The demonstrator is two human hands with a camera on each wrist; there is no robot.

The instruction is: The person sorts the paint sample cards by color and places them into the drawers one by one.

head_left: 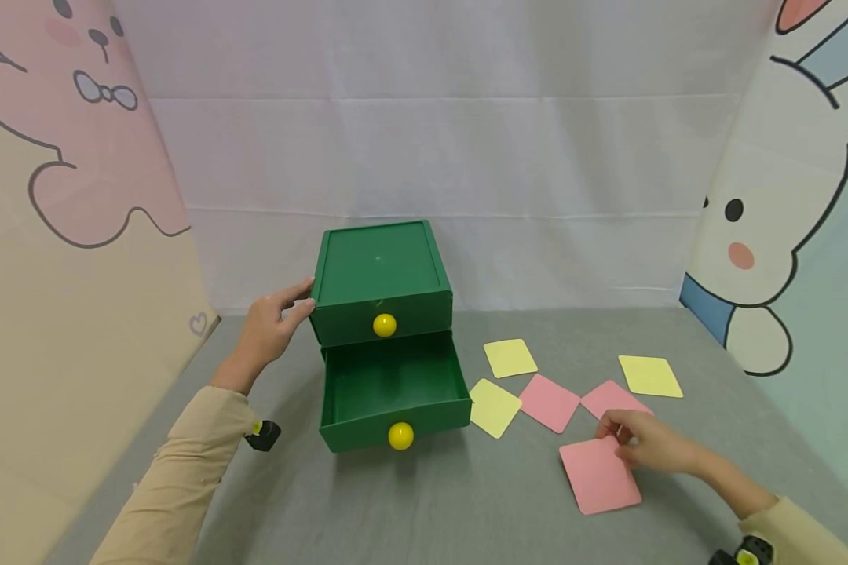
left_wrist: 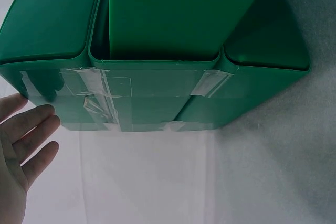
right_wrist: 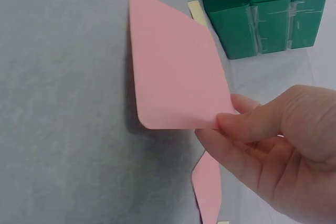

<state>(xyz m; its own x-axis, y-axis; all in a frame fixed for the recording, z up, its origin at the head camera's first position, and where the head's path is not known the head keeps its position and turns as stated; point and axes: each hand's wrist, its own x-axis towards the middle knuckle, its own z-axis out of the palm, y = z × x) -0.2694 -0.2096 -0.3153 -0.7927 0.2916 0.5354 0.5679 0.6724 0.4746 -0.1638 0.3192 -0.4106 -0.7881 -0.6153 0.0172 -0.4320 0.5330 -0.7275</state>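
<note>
A green drawer cabinet (head_left: 381,263) stands on the table, with one drawer (head_left: 396,416) pulled out beneath the closed top one. Nothing lies inside the pulled-out drawer. My left hand (head_left: 267,333) touches the cabinet's upper left side with extended fingers (left_wrist: 39,161). At the right front, my right hand (head_left: 653,442) pinches a pink square card (right_wrist: 176,72) by a corner between thumb and fingers. The card is tilted, with a shadow on the table below it. Just behind that hand lies another pink card (head_left: 613,399), partly covered by it in the head view.
Right of the cabinet lie a further pink card (head_left: 550,403) and three yellow cards, one close by the open drawer (head_left: 495,408), one behind (head_left: 510,358), one far right (head_left: 650,377). Cloth walls with cartoon animals enclose the grey table (head_left: 275,518). Clear tape (left_wrist: 100,93) joins the cabinet's units.
</note>
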